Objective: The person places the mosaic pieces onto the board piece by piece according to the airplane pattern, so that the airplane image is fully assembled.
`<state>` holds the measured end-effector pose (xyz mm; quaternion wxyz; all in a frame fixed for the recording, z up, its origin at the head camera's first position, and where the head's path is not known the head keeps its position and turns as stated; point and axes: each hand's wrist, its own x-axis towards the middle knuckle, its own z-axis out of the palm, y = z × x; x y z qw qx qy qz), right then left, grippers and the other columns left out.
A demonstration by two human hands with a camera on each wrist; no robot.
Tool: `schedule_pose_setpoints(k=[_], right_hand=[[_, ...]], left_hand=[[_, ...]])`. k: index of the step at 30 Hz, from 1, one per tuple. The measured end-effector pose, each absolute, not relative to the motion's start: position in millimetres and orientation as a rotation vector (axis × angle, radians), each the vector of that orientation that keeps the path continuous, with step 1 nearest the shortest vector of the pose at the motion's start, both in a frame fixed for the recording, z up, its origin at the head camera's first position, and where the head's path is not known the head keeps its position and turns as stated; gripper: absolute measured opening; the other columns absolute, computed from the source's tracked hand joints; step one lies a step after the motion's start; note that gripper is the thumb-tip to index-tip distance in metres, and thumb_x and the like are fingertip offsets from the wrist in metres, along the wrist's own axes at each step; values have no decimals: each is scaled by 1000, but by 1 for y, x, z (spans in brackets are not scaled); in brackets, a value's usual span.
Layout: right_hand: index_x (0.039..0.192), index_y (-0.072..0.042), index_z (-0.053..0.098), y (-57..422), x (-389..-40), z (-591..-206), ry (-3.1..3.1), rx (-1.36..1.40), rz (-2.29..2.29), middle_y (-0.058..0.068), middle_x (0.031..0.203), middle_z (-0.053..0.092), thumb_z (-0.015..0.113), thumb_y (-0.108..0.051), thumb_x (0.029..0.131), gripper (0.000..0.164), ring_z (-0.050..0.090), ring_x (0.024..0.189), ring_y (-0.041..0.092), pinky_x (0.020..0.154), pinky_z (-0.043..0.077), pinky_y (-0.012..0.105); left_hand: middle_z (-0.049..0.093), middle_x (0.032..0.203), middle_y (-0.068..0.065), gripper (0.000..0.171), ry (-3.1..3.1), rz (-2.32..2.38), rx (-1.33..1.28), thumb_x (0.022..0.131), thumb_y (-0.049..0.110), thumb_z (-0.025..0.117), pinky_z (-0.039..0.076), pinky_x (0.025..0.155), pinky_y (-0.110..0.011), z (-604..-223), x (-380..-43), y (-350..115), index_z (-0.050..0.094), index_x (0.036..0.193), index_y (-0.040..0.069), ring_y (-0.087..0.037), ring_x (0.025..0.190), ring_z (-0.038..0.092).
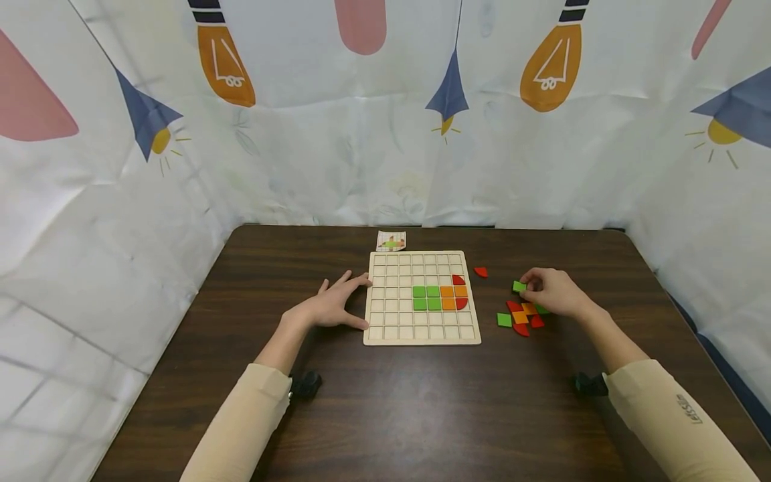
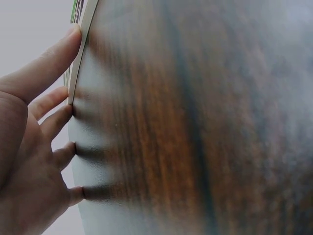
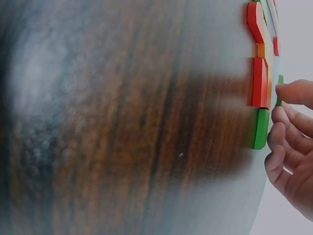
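Observation:
A pale wooden grid board (image 1: 385,294) lies on the table. On it sit green square tiles (image 1: 426,298), orange square tiles (image 1: 454,292) and red quarter-round tiles (image 1: 458,280), grouped toward the right. My left hand (image 1: 330,304) is spread at the board's left side; in the left wrist view the thumb (image 2: 63,49) touches its edge and other fingertips rest on the table. To the right of the board, my right hand (image 1: 557,292) pinches a green square tile (image 1: 519,286) between thumb and fingers. That tile is partly hidden by the fingers in the right wrist view.
Just below the right hand, loose red tiles (image 1: 537,321), orange tiles (image 1: 520,317) and green tiles (image 1: 504,320) lie bunched. A single red tile (image 1: 480,272) is beside the board's upper right. Behind the board lies a small pattern card (image 1: 391,241), near the hanging cloth (image 1: 361,167).

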<state>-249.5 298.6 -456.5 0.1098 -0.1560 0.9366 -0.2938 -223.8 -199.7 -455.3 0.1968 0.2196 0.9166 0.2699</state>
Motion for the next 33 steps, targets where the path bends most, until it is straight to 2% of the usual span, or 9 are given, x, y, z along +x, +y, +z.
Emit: schedule_pose_setpoints(k=[13,33], right_hand=[[117,5,66,282,-245,-445,2767,-477,-895,8,93,69,68,-14,96,29,62,74,19,66,53,36],[117,2,68,252,-239,-449,2720,-583,-987,5,93,71,70,-13,96,27,63,74,16,64,53,34]], left_hand=[[19,170,-7,90,2569,751,624,86,45,84,-6,117,-68,-457,-224,-200,39,158,16,-33,157,-2],[17,170,-7,89,2568,752,605,85,43,85,-6,117,-68,-454,-223,-199,40,157,16,-34,157,-1]])
